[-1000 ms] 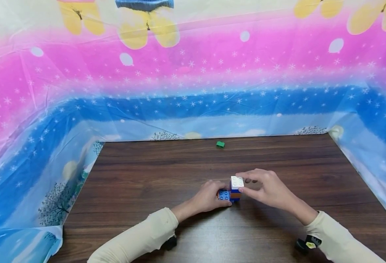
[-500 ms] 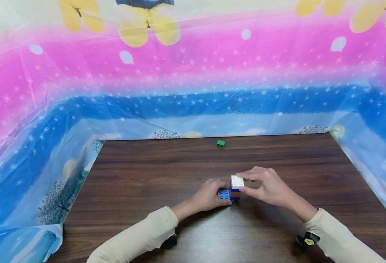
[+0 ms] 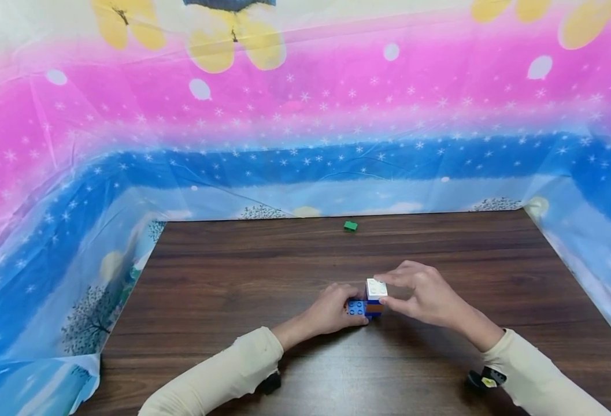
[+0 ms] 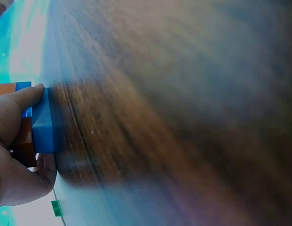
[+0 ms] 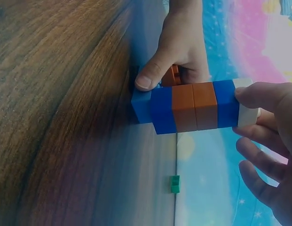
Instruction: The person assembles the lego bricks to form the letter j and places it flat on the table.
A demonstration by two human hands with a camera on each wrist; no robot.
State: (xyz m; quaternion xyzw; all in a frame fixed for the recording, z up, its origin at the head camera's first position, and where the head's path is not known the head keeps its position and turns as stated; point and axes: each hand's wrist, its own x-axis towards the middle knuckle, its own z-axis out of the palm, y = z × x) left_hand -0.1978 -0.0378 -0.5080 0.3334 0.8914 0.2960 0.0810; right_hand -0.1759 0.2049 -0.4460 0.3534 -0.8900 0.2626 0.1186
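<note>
A tower of toy building bricks stands at the middle of the table. Its white brick (image 3: 376, 288) is on top, above a dark blue brick (image 5: 226, 104), two orange bricks (image 5: 194, 107) and another dark blue brick (image 5: 163, 110). At the foot lies a light blue brick (image 3: 355, 308), studs showing. My left hand (image 3: 327, 312) grips this base, thumb on the near side. Part of another orange brick (image 4: 24, 143) shows under that palm. With thumb and forefinger, my right hand (image 3: 426, 296) pinches the white brick; its other fingers are loosely bent.
A small green brick (image 3: 350, 226) lies near the far edge of the brown wooden table (image 3: 243, 260). Patterned cloth (image 3: 295, 167) hangs along the back and both sides.
Both hands keep their grip on the brick tower, which stands as before. The head view has shifted very slightly.
</note>
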